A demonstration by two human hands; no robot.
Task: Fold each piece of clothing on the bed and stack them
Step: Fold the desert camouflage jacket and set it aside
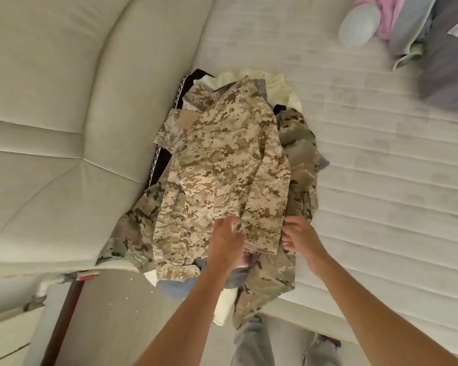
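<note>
Pinching the tan camouflage jacket's [222,175] bottom hem, the left hand [226,243] grips it; the right hand [299,239], fingers loosely curled, maybe only touches. Tug flat near the mattress [381,154] edge.

A cream padded headboard [64,101] is curving away left of the fingers. Beyond them a quilted white mattress [368,154] is lying bare. Grey speckled floor [111,313] is showing below-left.

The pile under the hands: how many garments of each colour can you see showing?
Tan digital camouflage: 1, the jacket on top
Green-brown camouflage: 1
Cream: 1
Black with checkered trim: 1
Blue: 1
Total: 5 showing
</note>
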